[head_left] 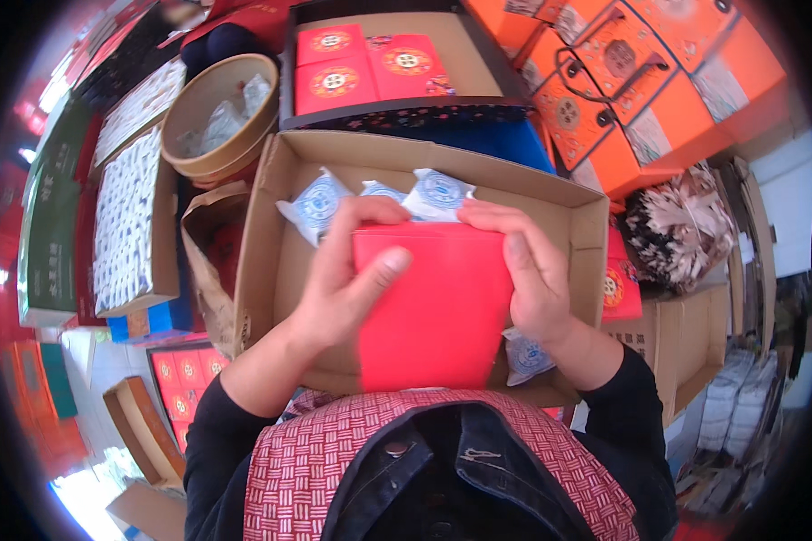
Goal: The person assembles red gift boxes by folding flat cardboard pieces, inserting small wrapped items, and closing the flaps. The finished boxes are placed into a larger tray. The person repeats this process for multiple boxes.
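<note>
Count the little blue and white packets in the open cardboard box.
4: three packets in a row at the box's far side, one under the right hand. The red box may hide more.

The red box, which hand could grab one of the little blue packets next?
Probably the right hand. Its fingertips sit at the top edge of the red box, almost touching a blue-and-white packet. The left hand wraps the box's side, thumb across its face.
</note>
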{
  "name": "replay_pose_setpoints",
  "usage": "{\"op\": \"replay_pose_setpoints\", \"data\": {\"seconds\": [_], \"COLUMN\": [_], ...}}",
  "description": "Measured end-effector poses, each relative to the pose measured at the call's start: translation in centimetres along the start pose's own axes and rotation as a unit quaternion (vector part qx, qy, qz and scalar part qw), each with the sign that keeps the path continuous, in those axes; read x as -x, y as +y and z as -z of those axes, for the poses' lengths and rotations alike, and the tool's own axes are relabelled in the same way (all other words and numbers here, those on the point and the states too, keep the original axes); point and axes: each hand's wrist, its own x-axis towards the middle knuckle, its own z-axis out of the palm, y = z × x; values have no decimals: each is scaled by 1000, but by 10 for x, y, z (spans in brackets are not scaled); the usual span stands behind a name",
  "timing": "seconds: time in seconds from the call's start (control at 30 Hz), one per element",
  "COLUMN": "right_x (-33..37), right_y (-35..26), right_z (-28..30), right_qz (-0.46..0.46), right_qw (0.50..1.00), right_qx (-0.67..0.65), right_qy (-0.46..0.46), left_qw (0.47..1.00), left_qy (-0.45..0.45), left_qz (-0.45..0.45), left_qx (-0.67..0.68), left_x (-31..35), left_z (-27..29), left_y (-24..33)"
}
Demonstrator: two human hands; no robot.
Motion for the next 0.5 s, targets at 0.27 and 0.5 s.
{"op": "replay_pose_setpoints", "data": {"seconds": [0.27,0.5], "right_x": [1,-13], "right_y": [2,23], "right_z": [-12,27], "right_qz": [48,219], "right_qw": [998,940], "right_qx": [29,262], "right_qy": [22,-15], "left_qw": [996,992], "left_qy": [23,65], "left_qz": [2,0], "left_qx": [84,112], "left_x": [2,3], "left_z": [-6,-1], "left_y": [5,-9]}}
